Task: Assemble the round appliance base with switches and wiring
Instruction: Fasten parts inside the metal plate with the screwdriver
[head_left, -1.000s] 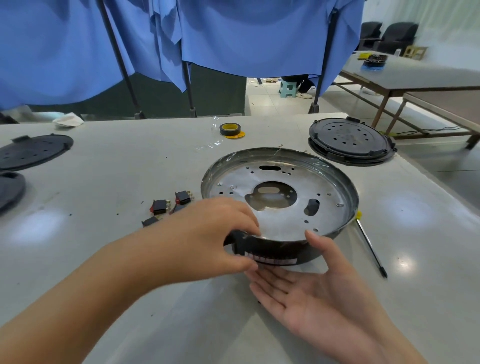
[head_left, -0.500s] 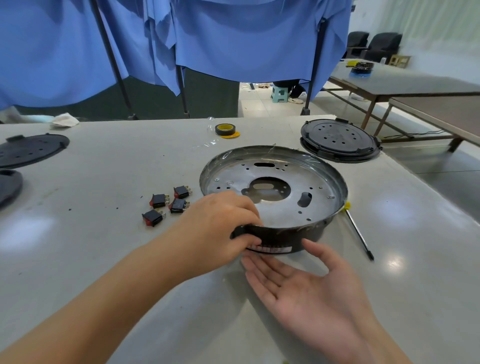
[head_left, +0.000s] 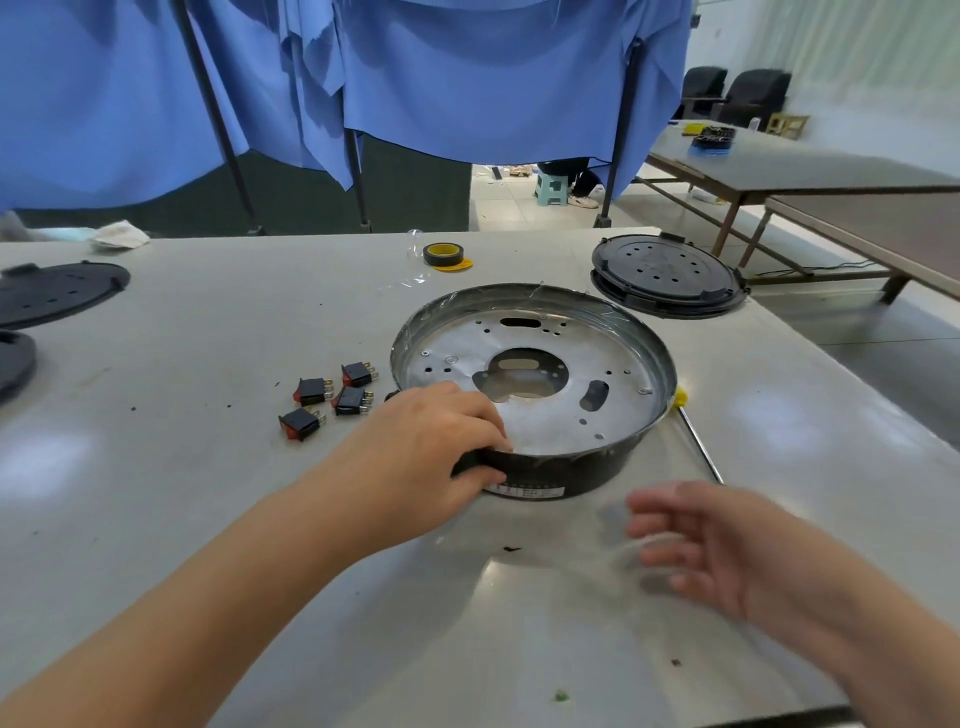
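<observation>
- Our left hand (head_left: 431, 447) grips the near-left rim of the round base (head_left: 535, 384): fingers curl over the edge into the pan, thumb on the black outer wall.
- Our right hand (head_left: 696, 540) is loosely open, holding nothing, blurred, just in front of the base and clear of it.
- The base sits open side up near the middle of the surface (head_left: 182, 364), slightly right of centre.
- Step in hand, we judge: steadying or turning the base so a switch opening faces us. Keep the left grip firm but off the thin rim edge, which looks sharp. Bring the right hand to the wall to share the load.
- Four rocker switches (head_left: 332, 402) lie just left of the base, well within reach: black bodies, red rockers, brass-coloured terminals. None fitted yet, no wiring in view.
- Base materials: matte stamped metal floor with a large irregular centre cutout, slots and small holes; glossy black side wall with a white label on the near face; what looks like clear film wrinkled around the rim.
- A screwdriver (head_left: 698, 439) with a yellow handle lies touching or just beside the right side of the base.
- A tape roll (head_left: 444, 254) and a black vented cover (head_left: 667, 283) sit farther back.
</observation>
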